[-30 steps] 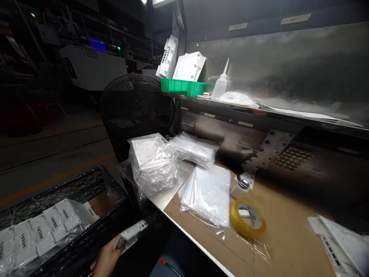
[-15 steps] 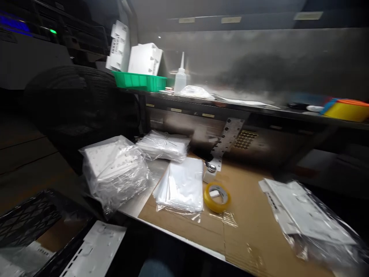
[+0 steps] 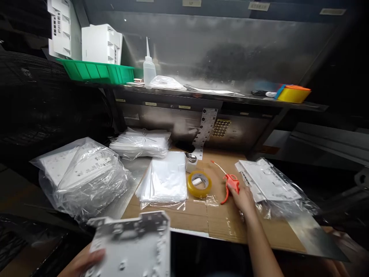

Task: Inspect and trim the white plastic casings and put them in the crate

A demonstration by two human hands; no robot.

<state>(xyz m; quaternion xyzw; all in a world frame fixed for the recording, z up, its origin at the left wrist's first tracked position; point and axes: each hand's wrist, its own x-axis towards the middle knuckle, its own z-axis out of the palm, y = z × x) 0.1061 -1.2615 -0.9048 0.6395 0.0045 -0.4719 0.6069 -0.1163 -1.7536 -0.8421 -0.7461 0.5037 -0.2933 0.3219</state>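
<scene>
My left hand (image 3: 88, 261) grips the left edge of a white plastic panel (image 3: 138, 246) with small posts and clips, low in front of the bench. Fingers of my right hand (image 3: 241, 196) are closed round the handle of a red air blow gun (image 3: 231, 184) over the cardboard. Its thin nozzle points up and left. Just left of it lies a roll of yellow tape (image 3: 199, 184), beside a stack of clear plastic bags (image 3: 170, 177). Right of my hand, bagged white panels (image 3: 271, 181) lie on the bench.
A large bag of white panels (image 3: 83, 169) stands on the bench's left. Behind are bundled bags (image 3: 141, 144) and a small pump bottle (image 3: 191, 163). The shelf above bears a green tray (image 3: 98, 73) and a squeeze bottle (image 3: 149, 71). Blurred skin, perhaps another person's, shows at lower right.
The view has swung right. Both hands have come into view, the right one holding the red air blow gun. The white panel has moved from the lower left to the front of the bench.
</scene>
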